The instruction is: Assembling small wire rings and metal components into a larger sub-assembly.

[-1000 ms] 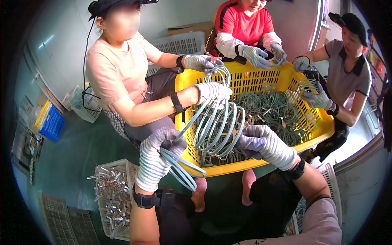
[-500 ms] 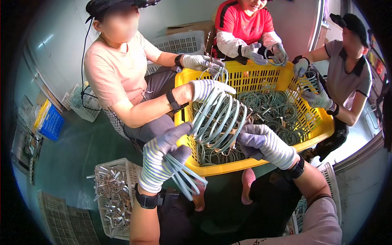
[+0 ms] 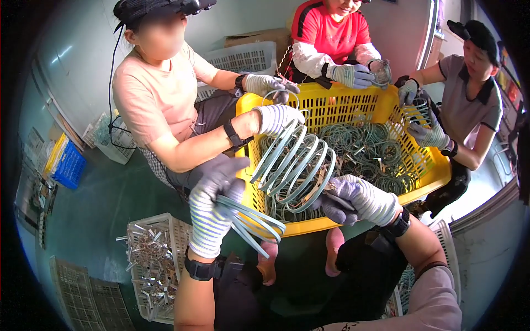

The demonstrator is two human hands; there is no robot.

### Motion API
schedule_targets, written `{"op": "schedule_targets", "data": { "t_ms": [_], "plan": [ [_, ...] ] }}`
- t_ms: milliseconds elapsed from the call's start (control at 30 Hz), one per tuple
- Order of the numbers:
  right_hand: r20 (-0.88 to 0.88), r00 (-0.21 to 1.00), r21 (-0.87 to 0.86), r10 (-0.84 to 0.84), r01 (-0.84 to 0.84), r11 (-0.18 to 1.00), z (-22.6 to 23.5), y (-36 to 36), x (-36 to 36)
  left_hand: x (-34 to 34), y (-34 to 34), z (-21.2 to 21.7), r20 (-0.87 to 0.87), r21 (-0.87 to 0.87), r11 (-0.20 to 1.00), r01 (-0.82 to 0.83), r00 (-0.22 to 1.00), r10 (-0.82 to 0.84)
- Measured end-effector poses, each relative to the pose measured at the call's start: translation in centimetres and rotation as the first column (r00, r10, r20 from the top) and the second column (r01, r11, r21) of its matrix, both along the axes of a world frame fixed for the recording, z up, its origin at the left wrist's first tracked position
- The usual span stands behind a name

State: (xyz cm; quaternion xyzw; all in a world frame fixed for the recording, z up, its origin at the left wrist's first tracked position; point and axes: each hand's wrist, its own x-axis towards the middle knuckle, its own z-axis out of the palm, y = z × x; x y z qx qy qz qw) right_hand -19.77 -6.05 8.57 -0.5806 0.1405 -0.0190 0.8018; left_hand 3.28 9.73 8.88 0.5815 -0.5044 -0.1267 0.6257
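My left hand (image 3: 212,201), in a striped glove with grey palm, is closed round a bunch of grey-green rings (image 3: 251,220) that hang out toward the right. Its upper fingers stand clear of a row of similar grey-green rings (image 3: 295,165) stretched over the yellow basket (image 3: 326,223). At the row's near right end, my right hand (image 3: 359,201), gloved alike, pinches a small brownish piece beside the last ring. A co-worker's gloved hand (image 3: 279,118) is at the row's far left end. More rings (image 3: 375,154) lie heaped in the basket.
Co-workers in gloves sit round the basket's far and right sides, handling rings. At the lower left stands a white crate (image 3: 179,243) of small metallic pieces. A blue bin (image 3: 69,165) and a white basket (image 3: 243,58) are farther back. Another white crate (image 3: 444,237) is by my right arm.
My left hand has drawn back a little from the row of rings, its bunch still held. My right hand has shifted slightly down, and the rings hang more spread apart.
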Motion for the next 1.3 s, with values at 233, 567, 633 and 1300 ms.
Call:
{"op": "schedule_targets", "data": {
  "t_ms": [233, 567, 633, 1300],
  "plan": [
    [0.016, 1.0, 0.023, -0.005, 0.005, 1.0, -0.1, -0.1, -0.2, 0.2, -1.0, 0.0, -0.275, 0.008, 0.995, 0.101, 0.957, -0.095],
    [0.133, 0.947, -0.109, -0.292, 0.307, 0.946, -1.4, -0.4, -2.5, 0.4, -4.4, -1.1, -0.045, -0.059, 0.998, -0.033, 0.999, 0.03],
    [0.211, 0.905, -0.133, -0.369, 0.401, 0.906, -0.4, -0.4, -3.1, 1.4, -5.3, -2.4, 0.335, -0.121, 0.988, -0.097, 0.933, 0.133],
    [-0.077, -0.164, -0.458, -0.983, 0.882, -0.111, -8.6, 15.2, -44.8, 3.0, -5.9, -4.7, -0.062, -0.028, 0.919, 0.393, 0.917, -0.394]
  ]
}}
